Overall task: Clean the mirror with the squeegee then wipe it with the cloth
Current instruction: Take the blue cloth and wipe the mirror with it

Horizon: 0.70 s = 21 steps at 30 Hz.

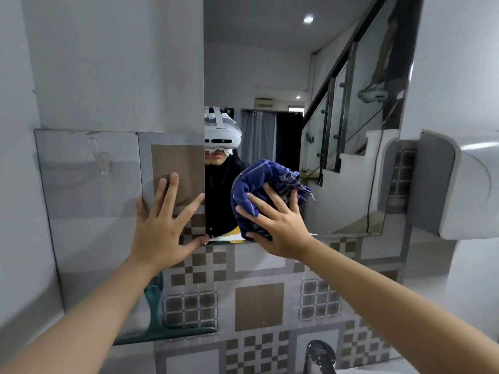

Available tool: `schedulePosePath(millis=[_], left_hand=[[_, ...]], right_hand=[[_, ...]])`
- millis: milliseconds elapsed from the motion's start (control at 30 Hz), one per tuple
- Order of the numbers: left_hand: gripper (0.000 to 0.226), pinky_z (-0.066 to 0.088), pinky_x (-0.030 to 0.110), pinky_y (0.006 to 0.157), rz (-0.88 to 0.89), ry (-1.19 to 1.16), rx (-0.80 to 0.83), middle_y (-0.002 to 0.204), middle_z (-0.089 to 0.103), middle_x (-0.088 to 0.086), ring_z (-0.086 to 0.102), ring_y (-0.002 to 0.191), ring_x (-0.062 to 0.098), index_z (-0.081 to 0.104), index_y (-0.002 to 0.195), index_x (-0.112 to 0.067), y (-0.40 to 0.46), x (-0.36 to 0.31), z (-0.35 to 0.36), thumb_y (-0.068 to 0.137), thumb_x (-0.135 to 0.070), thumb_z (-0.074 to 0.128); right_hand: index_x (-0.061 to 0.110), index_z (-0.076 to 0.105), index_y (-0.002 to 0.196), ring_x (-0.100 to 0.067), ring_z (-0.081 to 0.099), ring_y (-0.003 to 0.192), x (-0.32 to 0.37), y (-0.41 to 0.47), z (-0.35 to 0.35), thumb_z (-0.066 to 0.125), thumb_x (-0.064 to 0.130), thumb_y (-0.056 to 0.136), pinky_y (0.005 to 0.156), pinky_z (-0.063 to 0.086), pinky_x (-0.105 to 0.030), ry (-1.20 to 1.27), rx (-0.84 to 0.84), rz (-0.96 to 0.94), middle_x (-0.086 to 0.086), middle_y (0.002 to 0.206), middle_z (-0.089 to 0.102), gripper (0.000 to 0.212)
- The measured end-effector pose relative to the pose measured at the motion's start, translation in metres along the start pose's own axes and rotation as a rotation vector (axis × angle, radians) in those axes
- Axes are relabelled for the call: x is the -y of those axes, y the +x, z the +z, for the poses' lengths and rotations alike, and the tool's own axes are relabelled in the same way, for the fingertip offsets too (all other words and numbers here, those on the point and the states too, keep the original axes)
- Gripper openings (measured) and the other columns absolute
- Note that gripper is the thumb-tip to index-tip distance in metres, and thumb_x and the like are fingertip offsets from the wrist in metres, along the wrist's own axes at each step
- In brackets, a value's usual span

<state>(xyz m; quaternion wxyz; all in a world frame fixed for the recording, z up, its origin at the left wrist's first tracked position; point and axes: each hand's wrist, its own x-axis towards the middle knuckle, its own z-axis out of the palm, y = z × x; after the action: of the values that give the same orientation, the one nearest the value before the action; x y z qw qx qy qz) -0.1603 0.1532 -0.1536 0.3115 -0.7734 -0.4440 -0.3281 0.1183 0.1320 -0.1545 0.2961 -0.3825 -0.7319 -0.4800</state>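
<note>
The mirror (pixel 270 63) hangs on the tiled wall ahead, with its lower edge at about my hands' height. My right hand (pixel 280 225) presses a bunched dark blue checked cloth (pixel 266 184) against the glass near the mirror's bottom edge. Fingers apart, my left hand (pixel 164 220) lies flat on the wall tiles just left of the mirror's lower left corner, its thumb at that corner, holding nothing. A teal squeegee (pixel 156 317) rests lower left, partly behind my left forearm.
A white hand dryer (pixel 456 190) juts out from the wall on the right. A chrome tap (pixel 320 357) rises at the bottom centre. A clear suction hook (pixel 104 160) sticks to the grey panel on the left. The mirror reflects a staircase and a person wearing a headset.
</note>
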Motion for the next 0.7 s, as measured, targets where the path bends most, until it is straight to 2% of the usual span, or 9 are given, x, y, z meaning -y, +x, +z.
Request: schedulePosePath(millis=[133, 200, 300, 333, 433, 533, 700], left_hand=[[0.088, 0.015, 0.070, 0.102, 0.006, -0.018, -0.029, 0.160, -0.004, 0.013, -0.001, 0.146, 0.035, 0.021, 0.147, -0.037, 0.000, -0.001, 0.001, 0.070, -0.078, 0.037], [0.088, 0.017, 0.071, 0.101, 0.006, -0.018, -0.031, 0.160, -0.005, 0.013, -0.001, 0.146, 0.035, 0.021, 0.147, -0.038, 0.000, -0.001, 0.002, 0.070, -0.078, 0.036], [0.088, 0.018, 0.073, 0.100, 0.002, -0.026, -0.036, 0.160, -0.004, 0.013, 0.000, 0.146, 0.036, 0.023, 0.146, -0.037, 0.000, -0.002, 0.003, 0.069, -0.078, 0.035], [0.088, 0.017, 0.073, 0.100, 0.003, -0.024, -0.038, 0.160, -0.004, 0.013, 0.000, 0.146, 0.036, 0.024, 0.146, -0.037, 0.000, -0.002, 0.003, 0.069, -0.078, 0.035], [0.088, 0.016, 0.074, 0.099, 0.009, -0.027, -0.048, 0.159, -0.004, 0.014, 0.000, 0.146, 0.036, 0.025, 0.146, -0.036, 0.000, -0.002, 0.002, 0.068, -0.078, 0.035], [0.089, 0.014, 0.074, 0.099, 0.006, -0.037, -0.053, 0.159, -0.004, 0.014, -0.002, 0.146, 0.035, 0.025, 0.146, -0.036, -0.001, -0.003, 0.002, 0.068, -0.078, 0.035], [0.089, 0.011, 0.074, 0.100, -0.004, -0.056, -0.041, 0.159, -0.008, 0.013, -0.007, 0.145, 0.033, 0.024, 0.146, -0.037, -0.001, -0.003, 0.002, 0.067, -0.078, 0.034]], right_hand=[[0.037, 0.031, 0.144, -0.029, 0.020, 0.145, -0.047, -0.036, -0.010, 0.052, 0.053, 0.089, 0.104, 0.020, -0.073, -0.043, -0.008, 0.112, 0.003, 0.150, 0.036, 0.061], [0.033, 0.029, 0.145, -0.030, 0.015, 0.146, -0.070, -0.052, -0.018, 0.047, 0.054, 0.091, 0.107, 0.024, -0.066, -0.028, -0.019, 0.216, -0.002, 0.150, 0.038, 0.060], [0.024, 0.030, 0.145, -0.034, 0.013, 0.145, -0.092, -0.073, -0.034, 0.050, 0.049, 0.088, 0.108, 0.029, -0.054, 0.090, -0.050, 0.463, -0.011, 0.149, 0.040, 0.065], [0.025, 0.025, 0.146, -0.032, 0.011, 0.145, -0.096, -0.079, -0.040, 0.050, 0.049, 0.087, 0.108, 0.030, -0.055, 0.145, -0.050, 0.567, -0.011, 0.151, 0.036, 0.069], [0.040, 0.008, 0.147, -0.037, 0.021, 0.144, -0.098, -0.094, -0.044, 0.051, 0.052, 0.084, 0.101, 0.039, -0.054, 0.290, -0.038, 0.860, -0.011, 0.159, 0.020, 0.077], [0.044, 0.006, 0.148, -0.033, 0.014, 0.147, -0.087, -0.104, -0.037, 0.057, 0.045, 0.089, 0.104, 0.038, -0.049, 0.333, -0.134, 1.039, 0.001, 0.161, 0.005, 0.079], [0.033, 0.017, 0.151, -0.018, 0.022, 0.145, -0.045, -0.094, -0.030, 0.061, 0.035, 0.092, 0.113, 0.026, -0.034, 0.512, -0.347, 1.255, 0.002, 0.158, 0.022, 0.074]])
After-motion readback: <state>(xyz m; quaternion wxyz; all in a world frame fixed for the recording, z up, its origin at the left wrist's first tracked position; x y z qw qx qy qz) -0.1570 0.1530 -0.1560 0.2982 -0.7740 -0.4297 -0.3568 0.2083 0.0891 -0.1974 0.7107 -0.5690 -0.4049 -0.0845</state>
